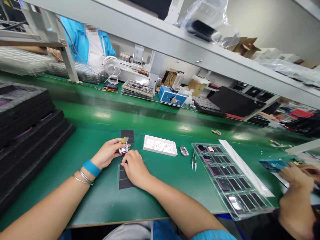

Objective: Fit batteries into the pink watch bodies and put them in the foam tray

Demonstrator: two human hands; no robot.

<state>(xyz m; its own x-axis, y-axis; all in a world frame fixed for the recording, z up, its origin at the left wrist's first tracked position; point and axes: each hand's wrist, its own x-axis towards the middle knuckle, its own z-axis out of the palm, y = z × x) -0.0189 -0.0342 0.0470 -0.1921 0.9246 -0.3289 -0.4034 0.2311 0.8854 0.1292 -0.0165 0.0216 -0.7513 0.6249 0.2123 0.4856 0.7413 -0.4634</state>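
Note:
My left hand (109, 152) is closed around a small electronic device with a pinkish frame (123, 149). A yellow and grey strip (124, 140) sticks up from its top edge. My right hand (134, 167) is just below and to the right, fingers curled with the tips pressed together; what they grip, if anything, is too small to make out. Under that hand lies a sheet of black rectangular pieces (125, 184), partly covered. Another black sheet (127, 132) lies behind the device. A white box (160, 145) with many tiny parts stands to the right.
Right of the box are a similar device (184, 151), white-tipped tweezers (194, 161) and a clear tray (217, 186) of devices and black pieces. Black foam trays (30, 133) are stacked at left. A co-worker's hands (297, 175) work at far right; another person (87, 45) sits opposite.

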